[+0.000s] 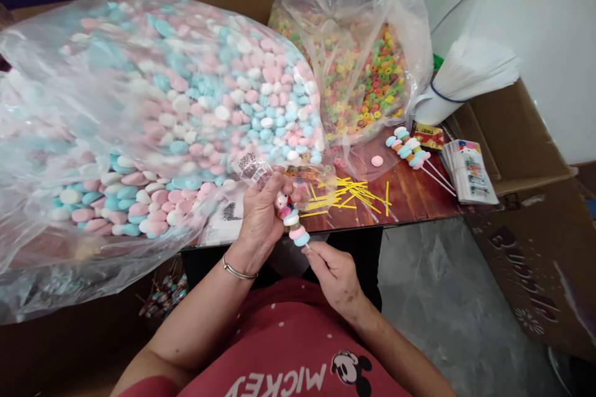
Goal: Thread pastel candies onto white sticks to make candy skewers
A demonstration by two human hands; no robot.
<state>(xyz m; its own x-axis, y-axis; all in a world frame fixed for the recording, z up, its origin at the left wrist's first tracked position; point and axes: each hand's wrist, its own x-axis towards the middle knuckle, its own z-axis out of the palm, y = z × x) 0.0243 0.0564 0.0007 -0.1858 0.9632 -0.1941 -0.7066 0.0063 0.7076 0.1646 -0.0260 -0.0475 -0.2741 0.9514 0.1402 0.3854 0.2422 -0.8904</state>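
Observation:
My left hand (265, 208) is closed around a clear printed plastic sleeve (251, 166) with a barcode, at the upper end of a candy skewer (298, 232). Pink, blue and white sweets are threaded on that skewer. Low on its thin stick, the fingers of my right hand (336, 274) pinch it just beneath the last blue sweet. How far the sleeve covers the skewer is partly hidden by my left fingers. Beyond my hands, several yellow twist ties (351, 192) lie scattered on the red-brown table (414, 201).
A large clear bag of pastel sweets (186, 93) fills the left. Behind the ties stands a bag of coloured candy rings (367, 74). To the right are finished skewers (407, 149), a stack of printed cards (470, 170), a white mug (435, 105) of sticks and a cardboard box (526, 248).

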